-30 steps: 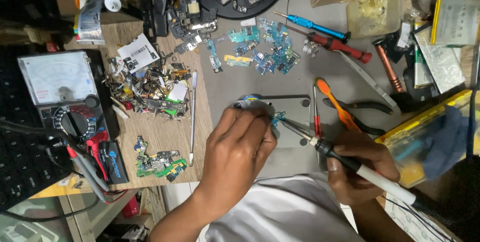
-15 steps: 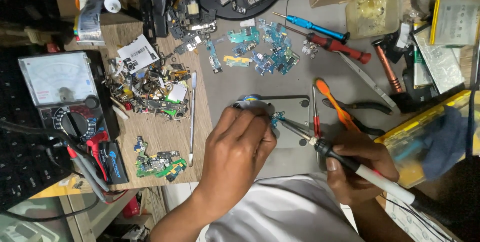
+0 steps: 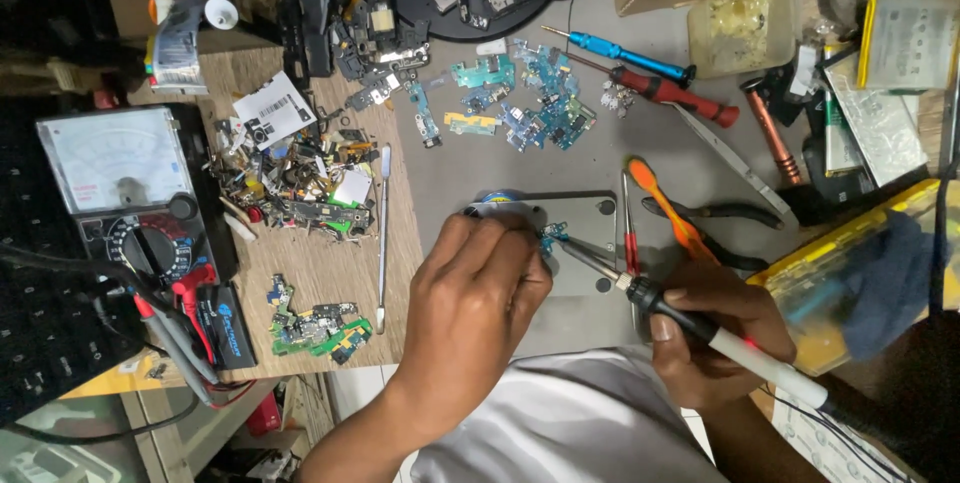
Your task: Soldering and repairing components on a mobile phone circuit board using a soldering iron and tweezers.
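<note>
My left hand point(image 3: 478, 298) rests on a grey metal plate point(image 3: 590, 218), fingers closed around a small blue-green circuit board point(image 3: 552, 236); a tool it may hold is hidden under the fingers. My right hand point(image 3: 715, 338) grips a soldering iron point(image 3: 700, 328) with a black and white handle. The iron's tip points up-left and reaches the small board beside my left fingertips.
An analog multimeter point(image 3: 125, 188) with red and black probes sits at left. Scrap parts point(image 3: 290, 178) lie heaped on the wooden board, next to a thin metal spudger point(image 3: 382, 233). Blue boards point(image 3: 530, 103), screwdrivers point(image 3: 660, 83), an orange toothbrush point(image 3: 665, 208), pliers point(image 3: 720, 213) and a yellow box point(image 3: 850, 273) surround the plate.
</note>
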